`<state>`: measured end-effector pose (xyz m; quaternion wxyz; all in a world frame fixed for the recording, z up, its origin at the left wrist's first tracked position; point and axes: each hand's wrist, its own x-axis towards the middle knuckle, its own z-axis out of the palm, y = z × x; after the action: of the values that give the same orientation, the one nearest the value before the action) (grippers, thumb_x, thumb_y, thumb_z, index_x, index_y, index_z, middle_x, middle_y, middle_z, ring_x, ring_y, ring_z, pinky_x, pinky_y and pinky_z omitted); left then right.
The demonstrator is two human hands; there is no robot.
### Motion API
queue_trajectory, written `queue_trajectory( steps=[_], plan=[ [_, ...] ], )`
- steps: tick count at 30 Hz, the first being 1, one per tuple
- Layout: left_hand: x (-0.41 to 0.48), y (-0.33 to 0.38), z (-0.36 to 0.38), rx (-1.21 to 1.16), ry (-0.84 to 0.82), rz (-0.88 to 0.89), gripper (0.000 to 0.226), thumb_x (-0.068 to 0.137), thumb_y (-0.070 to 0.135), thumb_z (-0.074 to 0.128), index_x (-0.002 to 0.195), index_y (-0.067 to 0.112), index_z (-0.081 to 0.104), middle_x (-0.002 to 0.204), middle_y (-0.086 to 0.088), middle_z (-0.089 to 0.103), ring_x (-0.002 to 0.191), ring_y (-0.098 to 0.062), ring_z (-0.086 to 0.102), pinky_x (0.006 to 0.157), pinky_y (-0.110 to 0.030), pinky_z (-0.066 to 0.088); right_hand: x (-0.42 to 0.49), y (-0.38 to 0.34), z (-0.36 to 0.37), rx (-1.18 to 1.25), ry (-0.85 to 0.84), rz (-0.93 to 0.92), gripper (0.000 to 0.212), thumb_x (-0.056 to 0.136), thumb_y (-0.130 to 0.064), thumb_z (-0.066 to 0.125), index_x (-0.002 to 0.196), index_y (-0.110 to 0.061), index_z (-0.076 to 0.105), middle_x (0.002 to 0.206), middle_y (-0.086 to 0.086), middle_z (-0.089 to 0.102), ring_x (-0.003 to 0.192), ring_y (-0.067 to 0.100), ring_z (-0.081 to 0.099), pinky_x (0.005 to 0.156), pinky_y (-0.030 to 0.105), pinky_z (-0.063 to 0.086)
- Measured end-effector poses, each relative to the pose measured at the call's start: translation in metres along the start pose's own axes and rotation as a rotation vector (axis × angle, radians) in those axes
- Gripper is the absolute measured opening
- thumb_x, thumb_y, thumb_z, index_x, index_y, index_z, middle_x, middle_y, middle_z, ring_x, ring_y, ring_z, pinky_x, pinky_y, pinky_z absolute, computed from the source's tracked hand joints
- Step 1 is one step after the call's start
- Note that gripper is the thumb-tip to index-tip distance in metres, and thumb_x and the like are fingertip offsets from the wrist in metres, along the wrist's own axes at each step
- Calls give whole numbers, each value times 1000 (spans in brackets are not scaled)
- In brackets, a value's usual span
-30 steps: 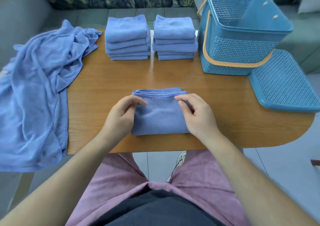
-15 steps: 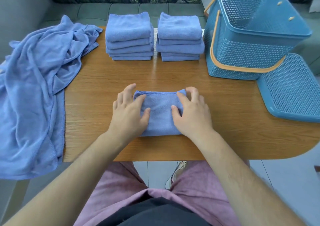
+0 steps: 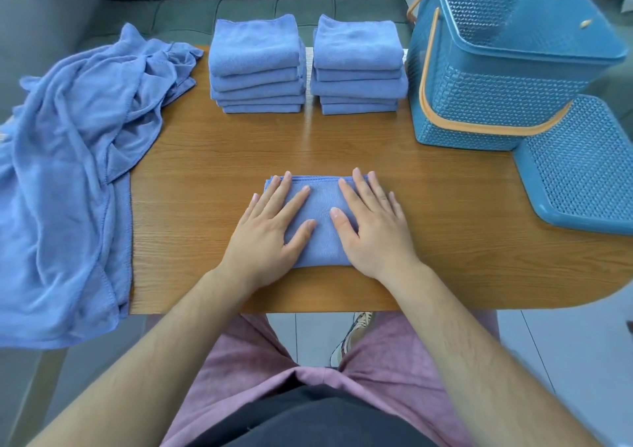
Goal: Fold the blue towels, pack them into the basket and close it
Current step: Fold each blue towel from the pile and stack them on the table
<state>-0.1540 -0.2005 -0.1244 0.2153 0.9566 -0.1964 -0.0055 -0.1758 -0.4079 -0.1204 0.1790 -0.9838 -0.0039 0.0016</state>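
Note:
A folded blue towel lies near the front middle of the wooden table. My left hand presses flat on its left half with straight fingers. My right hand lies flat on its right half the same way. Two stacks of folded blue towels stand at the back, the left stack and the right stack. A heap of unfolded blue towels hangs over the table's left edge. The open blue basket with orange handles stands back right, its lid lying beside it.
A grey-green sofa with leaf-patterned cushions runs behind the table. The table's front right corner is rounded. Bare wood shows between the folded towel and the stacks. My pink shorts and a shoe show below the front edge.
My fingers went from pinching the towel's far edge to lying flat and spread on top of it. The camera view shifted slightly left and closer.

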Motion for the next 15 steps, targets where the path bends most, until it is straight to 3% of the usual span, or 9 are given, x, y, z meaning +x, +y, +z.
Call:
queue_trajectory(
  steps=[4, 9, 12, 15],
  plan=[
    [-7, -1, 0, 8, 23, -62, 70, 95, 67, 22, 158, 37, 21, 169, 6, -1, 154, -9, -4, 124, -33, 2, -6, 0, 4, 64, 48, 51, 63, 104, -55, 28, 161, -30, 20, 170, -3, -2, 156, 12, -5, 127, 40, -1],
    [-22, -2, -4, -33, 79, -125, 69, 97, 64, 23, 157, 31, 29, 168, -9, 7, 155, -22, 3, 125, -36, 9, -19, 6, 3, 195, 230, 148, 70, 94, -58, 35, 152, -20, 45, 160, 8, 38, 154, 22, 19, 123, 43, 19],
    [-33, 2, -6, -51, 38, -152, 70, 95, 66, 21, 157, 34, 30, 167, -8, 16, 155, -23, 4, 125, -35, 4, -34, 5, 4, 200, 264, 126, 65, 93, -56, 41, 146, -20, 52, 151, 3, 51, 148, 23, 31, 118, 41, 24],
    [-36, 7, -8, -127, 61, -161, 71, 92, 63, 27, 153, 29, 39, 160, -1, 34, 153, -22, 15, 124, -36, 10, -42, 1, 1, 280, 285, 122, 57, 90, -50, 53, 140, -23, 59, 138, -12, 59, 138, 19, 41, 116, 37, 29]
  ],
)
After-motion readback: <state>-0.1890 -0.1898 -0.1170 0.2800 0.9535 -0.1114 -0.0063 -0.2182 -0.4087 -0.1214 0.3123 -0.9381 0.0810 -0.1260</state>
